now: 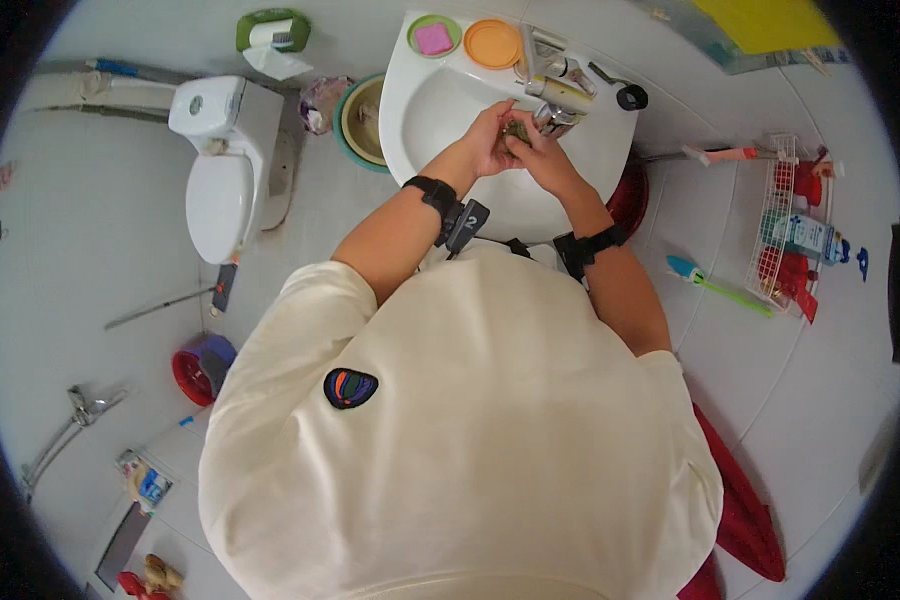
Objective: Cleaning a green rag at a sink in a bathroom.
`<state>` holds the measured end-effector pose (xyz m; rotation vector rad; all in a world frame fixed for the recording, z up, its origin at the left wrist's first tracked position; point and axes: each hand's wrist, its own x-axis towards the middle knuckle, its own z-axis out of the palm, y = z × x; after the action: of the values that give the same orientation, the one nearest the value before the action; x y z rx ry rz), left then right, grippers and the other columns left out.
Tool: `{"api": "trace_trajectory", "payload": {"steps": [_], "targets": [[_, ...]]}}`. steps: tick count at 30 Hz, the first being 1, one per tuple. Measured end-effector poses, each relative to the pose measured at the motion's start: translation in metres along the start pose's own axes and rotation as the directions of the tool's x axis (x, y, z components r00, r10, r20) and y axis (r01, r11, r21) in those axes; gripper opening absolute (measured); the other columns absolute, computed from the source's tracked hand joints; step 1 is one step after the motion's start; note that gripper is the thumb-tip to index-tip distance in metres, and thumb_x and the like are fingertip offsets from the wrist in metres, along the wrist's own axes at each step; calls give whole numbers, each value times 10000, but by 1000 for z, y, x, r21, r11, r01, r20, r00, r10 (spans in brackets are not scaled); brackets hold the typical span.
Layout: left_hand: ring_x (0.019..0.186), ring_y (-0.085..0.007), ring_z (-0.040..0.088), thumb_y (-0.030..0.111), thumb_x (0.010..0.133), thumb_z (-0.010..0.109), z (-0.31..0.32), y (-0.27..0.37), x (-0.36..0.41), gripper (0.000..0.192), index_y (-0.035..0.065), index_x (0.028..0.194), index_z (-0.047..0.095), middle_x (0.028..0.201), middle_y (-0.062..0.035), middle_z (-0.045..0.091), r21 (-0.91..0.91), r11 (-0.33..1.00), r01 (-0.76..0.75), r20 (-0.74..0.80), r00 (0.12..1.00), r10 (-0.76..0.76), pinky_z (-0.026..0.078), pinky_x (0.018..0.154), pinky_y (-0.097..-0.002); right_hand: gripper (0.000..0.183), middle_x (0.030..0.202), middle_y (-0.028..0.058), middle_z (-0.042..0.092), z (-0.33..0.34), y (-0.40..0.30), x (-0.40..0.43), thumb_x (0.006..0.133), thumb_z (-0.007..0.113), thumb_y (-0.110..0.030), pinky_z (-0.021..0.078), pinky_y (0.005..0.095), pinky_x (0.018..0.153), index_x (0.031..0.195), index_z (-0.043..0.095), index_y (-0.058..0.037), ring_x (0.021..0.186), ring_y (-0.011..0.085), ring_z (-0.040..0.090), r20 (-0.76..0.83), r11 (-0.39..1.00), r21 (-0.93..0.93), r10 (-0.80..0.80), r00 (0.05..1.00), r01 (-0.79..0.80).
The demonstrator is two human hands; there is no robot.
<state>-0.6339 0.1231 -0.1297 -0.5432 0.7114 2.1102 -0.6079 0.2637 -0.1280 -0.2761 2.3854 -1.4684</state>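
Over the basin of a white washbasin [450,97], my left hand [493,139] and my right hand [544,154] are close together around a small greenish object [516,133]. Fingers cover part of it, and its kind cannot be told. Just right of my fingers is the chrome faucet [555,120]. Behind the faucet lies a pale yellow tube [562,94] beside a holder with small items. On the basin's back rim are a pink soap bar [433,38] on a green dish and an orange round dish [493,44]. Each wrist wears a black strap with a device.
A black round-headed brush or tool [631,97] lies on the rim's right. Left of the basin stand nested tubs [361,124], a bagged bin [322,105] and a white toilet [221,195]. A wire rack [774,225] with bottles is on the right wall. A dark red tub [634,195] is under the basin.
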Motion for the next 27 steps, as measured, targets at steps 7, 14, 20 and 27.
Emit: {"api": "trace_trajectory", "payload": {"steps": [7, 14, 20, 27], "targets": [[784, -190, 583, 329, 900, 540, 4, -8, -3, 226, 113, 965, 558, 869, -49, 583, 13, 999, 49, 40, 998, -49, 514, 672, -334, 378, 1180, 108, 512, -11, 3, -21, 890, 522, -188, 350, 347, 967, 1222, 448, -23, 1111, 217, 466, -42, 956, 282, 97, 994, -81], [691, -140, 547, 144, 926, 481, -11, -19, 10, 136, 88, 1048, 504, 841, -37, 567, 212, 977, 25, 125, 991, -52, 479, 535, -255, 278, 1118, 90, 544, -8, -8, -34, 912, 536, -195, 398, 327, 916, 1137, 498, -38, 1039, 199, 512, -233, 951, 306, 112, 966, -37], [729, -170, 572, -8, 877, 439, 6, -18, 9, 274, 88, 1134, 438, 998, -123, 569, 231, 972, -40, 98, 995, 18, 495, 548, -246, 349, 1174, 108, 508, -10, -32, -46, 899, 563, -218, 420, 360, 911, 1189, 477, -44, 1050, 247, 522, -292, 986, 157, 96, 952, -52], [467, -105, 441, 186, 953, 419, 8, -13, 19, 127, 93, 1015, 480, 752, -51, 521, 264, 964, 33, 119, 991, -67, 262, 315, -180, 356, 1282, 100, 447, -23, -8, -65, 880, 564, -127, 399, 358, 968, 1221, 473, -77, 1189, 268, 439, -344, 982, 177, 131, 930, -73]]}}
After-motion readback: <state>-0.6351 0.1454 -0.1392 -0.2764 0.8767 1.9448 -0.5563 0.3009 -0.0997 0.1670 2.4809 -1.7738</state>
